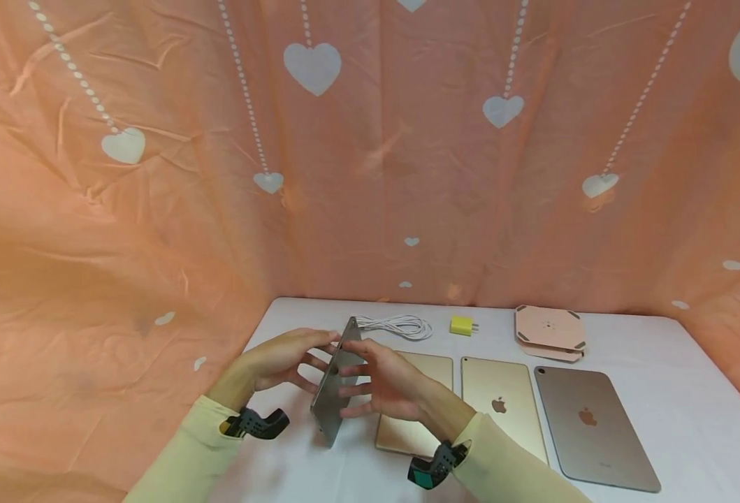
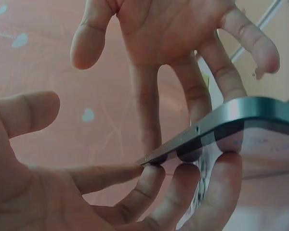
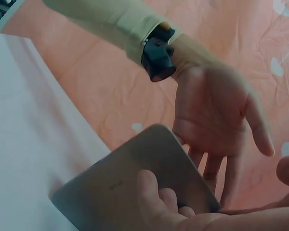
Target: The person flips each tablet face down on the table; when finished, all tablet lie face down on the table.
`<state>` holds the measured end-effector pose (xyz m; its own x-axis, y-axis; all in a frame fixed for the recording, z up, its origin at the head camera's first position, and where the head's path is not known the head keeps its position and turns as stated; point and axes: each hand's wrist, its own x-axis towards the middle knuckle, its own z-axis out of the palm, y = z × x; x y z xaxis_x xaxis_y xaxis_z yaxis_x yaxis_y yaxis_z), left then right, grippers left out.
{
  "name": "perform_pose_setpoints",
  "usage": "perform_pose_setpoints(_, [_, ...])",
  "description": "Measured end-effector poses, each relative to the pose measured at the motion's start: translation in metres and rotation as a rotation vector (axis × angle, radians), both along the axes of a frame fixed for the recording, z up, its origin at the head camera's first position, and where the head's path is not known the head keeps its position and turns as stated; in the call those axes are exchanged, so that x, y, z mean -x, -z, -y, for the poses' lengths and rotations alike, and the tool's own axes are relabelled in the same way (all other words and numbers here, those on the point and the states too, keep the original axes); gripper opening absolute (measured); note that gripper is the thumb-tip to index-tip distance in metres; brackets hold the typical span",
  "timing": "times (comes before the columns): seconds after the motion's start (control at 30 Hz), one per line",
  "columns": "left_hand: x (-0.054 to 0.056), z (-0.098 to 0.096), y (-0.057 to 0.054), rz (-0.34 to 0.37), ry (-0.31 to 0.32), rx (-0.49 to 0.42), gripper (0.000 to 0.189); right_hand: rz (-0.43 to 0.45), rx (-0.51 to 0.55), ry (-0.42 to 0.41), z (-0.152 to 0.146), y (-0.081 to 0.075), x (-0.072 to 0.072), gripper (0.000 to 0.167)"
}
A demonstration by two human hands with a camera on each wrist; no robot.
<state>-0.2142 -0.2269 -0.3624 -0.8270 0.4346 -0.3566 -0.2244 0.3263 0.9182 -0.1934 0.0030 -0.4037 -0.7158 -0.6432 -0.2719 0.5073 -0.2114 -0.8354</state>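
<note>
A grey tablet (image 1: 332,398) stands tilted on its edge over the left part of the white table, between my two hands. My left hand (image 1: 288,360) has its fingertips against the screen side, its thumb off the tablet in the left wrist view. From the other side, my right hand (image 1: 391,381) touches the back with extended fingers. In the right wrist view the back of the tablet (image 3: 111,173) faces the camera, with its lower corner close to the table.
Right of the hands lie a partly covered gold tablet (image 1: 435,367), another gold tablet (image 1: 502,402) and a grey one (image 1: 596,433). Behind them are a coiled white cable (image 1: 404,325), a yellow charger plug (image 1: 460,325) and a pink square piece (image 1: 548,328) with dark corners.
</note>
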Motion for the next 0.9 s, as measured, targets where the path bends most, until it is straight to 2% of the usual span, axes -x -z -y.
perform_pose_setpoints(0.2, [-0.002,0.006,-0.003,-0.005,-0.023,0.060,0.055,0.070,-0.025,0.024,0.003,0.013,0.004,0.075])
perform_pose_setpoints(0.5, [-0.001,0.015,-0.001,-0.021,-0.078,0.140,0.056,0.218,-0.013,0.097,-0.002,0.043,0.015,0.091])
perform_pose_setpoints(0.7, [0.000,0.023,0.005,-0.009,-0.133,0.168,0.055,0.206,-0.046,0.133,-0.003,0.055,0.017,0.089])
perform_pose_setpoints(0.9, [0.001,0.031,0.020,0.023,-0.197,0.161,0.059,0.190,-0.068,0.197,0.004,0.059,0.011,0.087])
